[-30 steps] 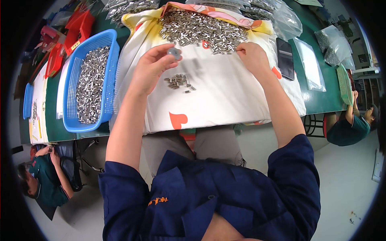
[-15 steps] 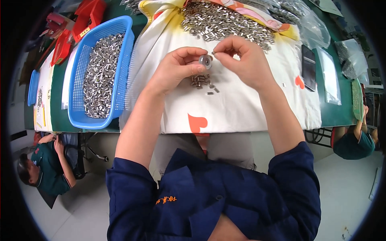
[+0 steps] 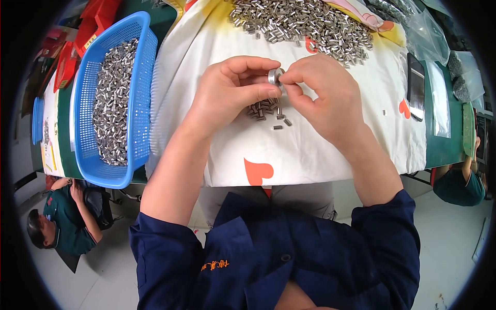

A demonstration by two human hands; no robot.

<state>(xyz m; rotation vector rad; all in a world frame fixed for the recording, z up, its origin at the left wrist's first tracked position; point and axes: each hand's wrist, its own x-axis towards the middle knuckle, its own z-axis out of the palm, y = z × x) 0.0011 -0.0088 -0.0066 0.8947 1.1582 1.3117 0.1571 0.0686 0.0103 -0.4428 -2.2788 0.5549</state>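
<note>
My left hand [image 3: 222, 93] is closed round a silver metal ring [image 3: 273, 77], holding it on edge between thumb and fingers above the cloth. Against the ring's right face, my right hand [image 3: 328, 95] pinches with thumb and forefinger. The small metal cylinder seen in those fingertips half a second ago is now hidden by them. Below both hands lies a little heap of short metal cylinders [image 3: 264, 109], partly covered by my left thumb, with a few loose ones on its near side.
A white cloth [image 3: 330, 160] with red hearts covers the table. At its far side spreads a large pile of metal cylinders [image 3: 305, 28]. A blue basket [image 3: 145, 98] of similar pieces stands left; a phone [image 3: 415, 85] lies right. Co-workers sit at both sides.
My right fingertips have come left to touch the ring, which has turned from face-on to nearly edge-on. The whole view has shifted slightly, and the table looks closer.
</note>
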